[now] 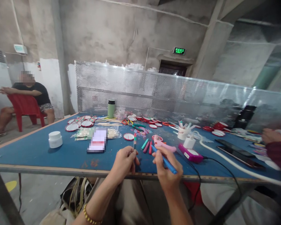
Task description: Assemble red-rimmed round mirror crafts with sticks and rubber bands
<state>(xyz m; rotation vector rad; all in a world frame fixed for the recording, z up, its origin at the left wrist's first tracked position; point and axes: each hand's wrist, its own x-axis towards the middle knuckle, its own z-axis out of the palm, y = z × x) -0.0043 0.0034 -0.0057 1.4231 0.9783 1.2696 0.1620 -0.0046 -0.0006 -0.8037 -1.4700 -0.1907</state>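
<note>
My left hand (124,161) pinches a thin flat stick (135,140) upright near the table's front edge. Red, green and pink bands colour its upper part. In my right hand (167,164) is a blue marker pen (166,161), gripped like a writing tool and apart from the stick. Between the hands lie a teal marker (145,144), a purple marker (146,147) and a red marker (150,147). A pink glue gun (165,146) rests just behind my right hand. Beyond the stick lies a round red-rimmed mirror (128,137).
A phone (97,140), a white jar (55,139) and a green bottle (111,108) stand or lie left. Right are a cup of pens (182,132), a purple power strip (190,153), a white cable (224,161) and a co-worker's sleeve (278,153). A mesh partition (131,87) borders the back.
</note>
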